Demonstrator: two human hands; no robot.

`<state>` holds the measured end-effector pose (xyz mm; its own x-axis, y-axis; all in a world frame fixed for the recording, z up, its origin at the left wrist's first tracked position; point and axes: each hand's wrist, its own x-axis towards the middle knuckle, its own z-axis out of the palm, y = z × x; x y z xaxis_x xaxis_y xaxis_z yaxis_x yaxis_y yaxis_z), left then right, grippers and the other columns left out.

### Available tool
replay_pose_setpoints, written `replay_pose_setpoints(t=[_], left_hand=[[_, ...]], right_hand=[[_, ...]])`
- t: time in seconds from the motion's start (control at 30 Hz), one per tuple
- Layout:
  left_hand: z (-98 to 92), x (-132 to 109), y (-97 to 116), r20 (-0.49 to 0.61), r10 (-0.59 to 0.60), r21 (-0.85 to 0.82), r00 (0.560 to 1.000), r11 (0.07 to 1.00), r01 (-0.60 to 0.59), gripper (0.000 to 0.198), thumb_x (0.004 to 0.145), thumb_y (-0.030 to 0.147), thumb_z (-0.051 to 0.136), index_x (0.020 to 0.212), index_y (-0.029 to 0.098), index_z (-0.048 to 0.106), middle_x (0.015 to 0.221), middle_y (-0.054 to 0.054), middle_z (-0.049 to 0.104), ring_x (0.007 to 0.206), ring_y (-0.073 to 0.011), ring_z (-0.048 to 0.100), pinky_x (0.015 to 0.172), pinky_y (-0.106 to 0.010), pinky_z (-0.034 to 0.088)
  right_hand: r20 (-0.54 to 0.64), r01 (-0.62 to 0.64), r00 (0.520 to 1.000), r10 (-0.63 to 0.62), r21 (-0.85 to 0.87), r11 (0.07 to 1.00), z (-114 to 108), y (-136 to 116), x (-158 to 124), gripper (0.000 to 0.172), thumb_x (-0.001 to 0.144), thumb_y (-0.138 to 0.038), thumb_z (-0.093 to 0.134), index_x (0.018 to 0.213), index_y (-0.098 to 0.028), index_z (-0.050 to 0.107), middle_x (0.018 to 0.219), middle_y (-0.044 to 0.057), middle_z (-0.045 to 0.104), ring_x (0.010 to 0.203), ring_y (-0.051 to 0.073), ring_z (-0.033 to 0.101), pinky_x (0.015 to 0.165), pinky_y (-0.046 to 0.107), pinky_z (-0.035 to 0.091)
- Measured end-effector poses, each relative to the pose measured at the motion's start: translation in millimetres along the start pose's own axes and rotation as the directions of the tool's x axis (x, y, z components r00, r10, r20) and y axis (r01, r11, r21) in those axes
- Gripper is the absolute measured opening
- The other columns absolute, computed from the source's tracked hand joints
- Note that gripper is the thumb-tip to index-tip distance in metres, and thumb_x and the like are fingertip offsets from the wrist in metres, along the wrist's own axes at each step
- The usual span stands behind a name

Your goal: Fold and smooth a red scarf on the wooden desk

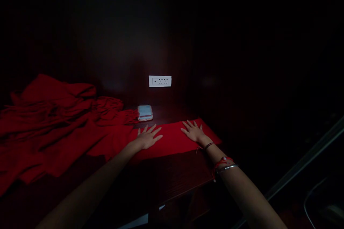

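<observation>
A long red cloth lies spread across a dark wooden table; its right end is flat and its left part is bunched in folds. My left hand lies flat on the cloth, fingers spread, palm down. My right hand also rests flat on the cloth's right end with fingers apart. Bracelets and red strings circle my right wrist. Neither hand holds anything.
A phone lies on the table just beyond my left hand, near the dark wall. A white socket plate is set in the wall above it. The table's front right edge drops off near my right forearm. The room is very dark.
</observation>
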<state>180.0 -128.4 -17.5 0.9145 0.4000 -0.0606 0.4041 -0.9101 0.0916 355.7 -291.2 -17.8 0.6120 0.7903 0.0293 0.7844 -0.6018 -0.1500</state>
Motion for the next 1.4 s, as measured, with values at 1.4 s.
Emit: replay_pose_setpoints(t=[1.4], left_hand=[[-82.1,-84,-204,0.020,-0.016,-0.053,1.000,0.998,0.017,0.033,0.055,0.042,0.050,0.072,0.014,0.056,0.076,0.002,0.056,0.071,-0.0122,0.045,0.066,-0.020,0.032]], right_hand=[[0.128,-0.087,0.987,0.095,-0.063,0.994,-1,-3,18,0.072,0.067,-0.068,0.009,0.129,-0.030,0.010,0.136,0.002,0.006,0.120,0.034,0.002,0.083,0.064,0.006]])
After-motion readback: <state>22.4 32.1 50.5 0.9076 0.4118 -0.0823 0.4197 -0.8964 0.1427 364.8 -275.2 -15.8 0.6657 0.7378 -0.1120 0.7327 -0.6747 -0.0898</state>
